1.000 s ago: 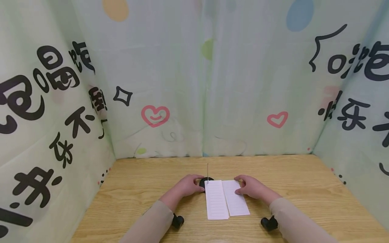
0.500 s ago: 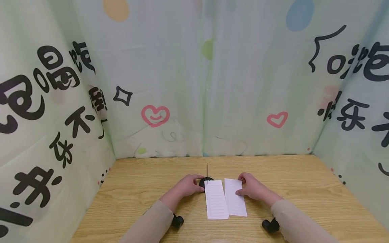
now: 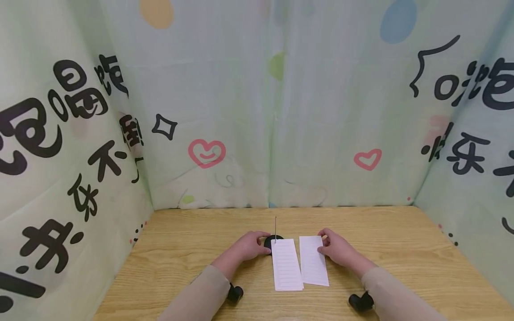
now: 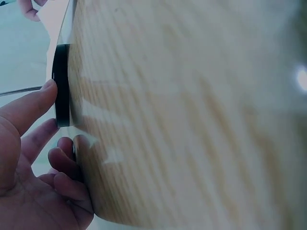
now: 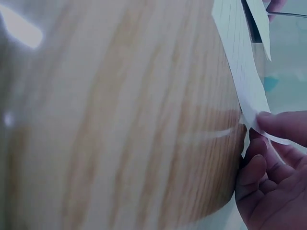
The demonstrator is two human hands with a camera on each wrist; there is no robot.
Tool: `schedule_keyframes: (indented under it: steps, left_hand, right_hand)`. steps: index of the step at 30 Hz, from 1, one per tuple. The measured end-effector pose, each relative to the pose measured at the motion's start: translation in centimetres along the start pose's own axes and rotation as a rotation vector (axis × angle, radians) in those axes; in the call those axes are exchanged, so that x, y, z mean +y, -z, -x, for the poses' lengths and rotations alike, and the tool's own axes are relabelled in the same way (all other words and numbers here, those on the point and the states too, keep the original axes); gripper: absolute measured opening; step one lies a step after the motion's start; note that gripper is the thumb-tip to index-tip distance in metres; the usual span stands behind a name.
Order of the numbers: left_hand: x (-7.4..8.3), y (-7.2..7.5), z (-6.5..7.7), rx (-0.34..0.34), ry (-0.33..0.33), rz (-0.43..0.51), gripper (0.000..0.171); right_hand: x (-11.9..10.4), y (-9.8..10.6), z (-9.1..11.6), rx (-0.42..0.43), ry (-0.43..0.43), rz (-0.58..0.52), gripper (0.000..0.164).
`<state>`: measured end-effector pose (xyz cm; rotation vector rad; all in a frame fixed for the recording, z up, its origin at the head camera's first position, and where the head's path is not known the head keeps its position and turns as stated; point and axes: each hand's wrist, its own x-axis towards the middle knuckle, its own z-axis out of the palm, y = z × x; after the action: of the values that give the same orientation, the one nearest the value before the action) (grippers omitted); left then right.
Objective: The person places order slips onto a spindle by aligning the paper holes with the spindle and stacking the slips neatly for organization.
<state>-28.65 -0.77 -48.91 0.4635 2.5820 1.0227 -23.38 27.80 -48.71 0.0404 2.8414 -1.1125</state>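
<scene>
A receipt spike with a round black base (image 4: 62, 86) and a thin upright metal pin (image 3: 275, 226) stands on the table. Thumb and forefinger of my left hand (image 3: 250, 245) grip the base's left rim. A lined white paper slip (image 3: 287, 267), with at least one more edge showing under it, lies on the spike, its top left corner at the pin. To its right is a separate paper slip (image 3: 312, 263), pinched at its right edge between thumb and fingers of my right hand (image 3: 336, 247). In the right wrist view this slip (image 5: 242, 62) bends slightly.
The wooden table (image 3: 192, 249) reaches back to a patterned curtain (image 3: 241, 111), which also hangs at both sides. A black wrist camera (image 3: 235, 293) sits under the left sleeve, another camera (image 3: 361, 302) under the right.
My right hand has slid its slip rightward, widening the gap from the slip on the spike. The right hand's grip has shifted toward the slip's edge. My left hand stays on the base.
</scene>
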Motion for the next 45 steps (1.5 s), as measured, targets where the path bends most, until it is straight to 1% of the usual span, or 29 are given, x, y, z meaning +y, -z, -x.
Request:
schedule_keyframes:
  steps: [3,7,13,20,25,32,45]
  left_hand:
    - [0.1,-0.1,0.0,-0.001,0.001,-0.002,0.049]
    - [0.0,-0.2,-0.2,-0.006,-0.003,-0.012,0.050]
    - [-0.2,-0.1,-0.5,-0.022,-0.006,-0.013,0.050]
    - [-0.2,0.0,-0.5,-0.032,-0.004,0.005,0.050]
    - [-0.4,-0.1,-0.6,-0.028,-0.011,0.009,0.050]
    - [-0.6,-0.2,-0.7,-0.023,-0.001,0.006,0.051]
    - [-0.7,-0.4,-0.7,-0.012,-0.011,-0.001,0.052]
  right_hand:
    - [0.3,0.0,0.2,0.027,0.018,-0.024,0.034]
    - [0.3,0.2,0.5,0.057,0.038,-0.059,0.034]
    - [0.0,0.8,0.5,0.086,0.024,-0.146,0.034]
    - [-0.6,1.3,0.5,0.109,0.035,-0.200,0.035]
    - [-1.1,1.8,0.7,0.116,0.040,-0.244,0.035]
    - [-1.7,2.2,0.7,0.126,0.056,-0.299,0.037]
    - [-2.8,2.9,0.6,0.132,0.064,-0.361,0.039]
